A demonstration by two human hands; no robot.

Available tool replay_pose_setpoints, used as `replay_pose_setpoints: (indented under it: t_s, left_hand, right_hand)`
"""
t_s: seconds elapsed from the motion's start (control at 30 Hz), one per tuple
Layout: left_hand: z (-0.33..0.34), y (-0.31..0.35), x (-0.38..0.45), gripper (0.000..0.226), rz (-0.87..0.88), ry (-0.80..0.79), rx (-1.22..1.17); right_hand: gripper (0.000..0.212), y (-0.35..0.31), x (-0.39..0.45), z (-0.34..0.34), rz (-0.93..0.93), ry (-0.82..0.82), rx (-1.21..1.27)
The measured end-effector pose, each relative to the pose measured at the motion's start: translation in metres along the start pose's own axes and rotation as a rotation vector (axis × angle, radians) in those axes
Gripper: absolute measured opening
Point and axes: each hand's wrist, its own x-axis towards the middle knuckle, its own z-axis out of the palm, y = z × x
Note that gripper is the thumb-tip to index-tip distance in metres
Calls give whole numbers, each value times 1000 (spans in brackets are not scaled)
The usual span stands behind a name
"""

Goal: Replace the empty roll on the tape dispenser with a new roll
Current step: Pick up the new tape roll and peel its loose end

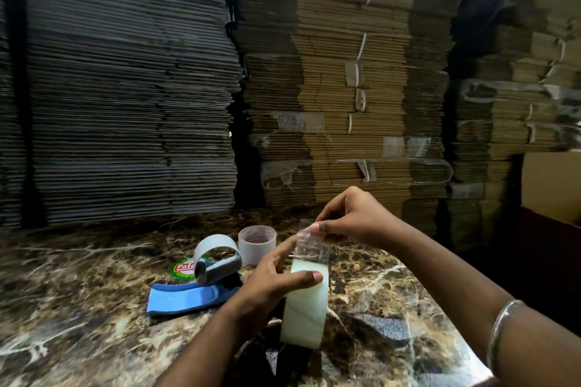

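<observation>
A new roll of clear tape (306,308) stands on edge above the marble counter, held by my left hand (276,280) with the thumb across its face. My right hand (349,217) pinches the loose end of the tape (311,245), peeled a short way up from the roll. The tape dispenser (201,283), with a blue body and a grey handle, lies on the counter left of the roll, apart from both hands. An empty translucent core (257,242) stands upright just behind the dispenser.
The marble counter (94,308) stretches left and toward me. Tall stacks of flattened cardboard (330,88) wall off the back. A round red-and-green sticker (184,267) lies under the dispenser handle. A metal bangle (503,324) sits on my right wrist.
</observation>
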Motion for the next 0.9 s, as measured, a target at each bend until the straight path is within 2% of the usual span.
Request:
replay_pose_setpoints:
  t_s: [0.13, 0.23, 0.3, 0.67, 0.9]
  left_hand:
    - [0, 1, 0, 73, 20, 4, 9]
    - [1, 2, -1, 72, 32, 3, 11]
    - [1, 3, -1, 73, 32, 4, 6]
    - [1, 2, -2, 76, 30, -4, 17]
    - [3, 4, -4, 66, -10, -24, 48]
  right_hand:
    - [16, 4, -3, 4, 18, 36, 61]
    - [45, 6, -4, 8, 69, 68, 141]
    - [52, 8, -5, 11, 85, 68, 207]
    - [30, 16, -24, 31, 14, 198, 515]
    - [5, 14, -14, 25, -113, 240, 227]
